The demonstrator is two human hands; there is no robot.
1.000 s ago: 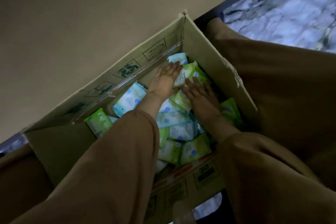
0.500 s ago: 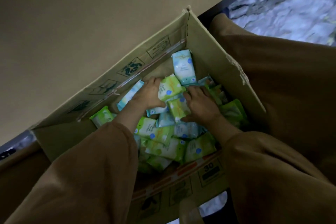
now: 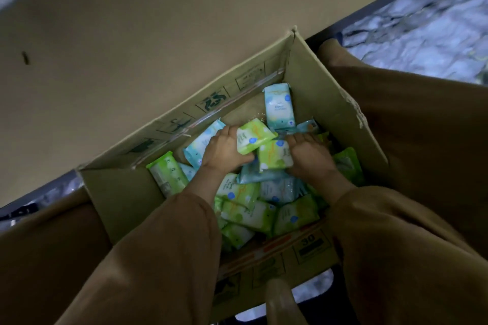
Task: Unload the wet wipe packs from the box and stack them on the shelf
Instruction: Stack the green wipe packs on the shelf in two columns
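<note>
An open cardboard box (image 3: 330,103) sits below me, holding several green and light-blue wet wipe packs in a loose pile. My left hand (image 3: 224,150) grips a green pack (image 3: 253,136) near the box's middle. My right hand (image 3: 307,155) holds a second green pack (image 3: 274,157) right beside it, with the two packs touching. A light-blue pack (image 3: 279,107) leans upright in the far corner. Another green pack (image 3: 166,175) stands against the left wall. Both forearms wear loose brown sleeves. No shelf is in view.
A large tan cardboard flap (image 3: 158,34) spreads behind the box. Brown fabric (image 3: 422,140) drapes on both sides of the box. A pale marbled floor (image 3: 427,34) shows at the upper right, beyond a dark edge.
Both hands went from lying flat on the pile to curling round green packs and gathering them together. The blue pack in the far corner came into full view.
</note>
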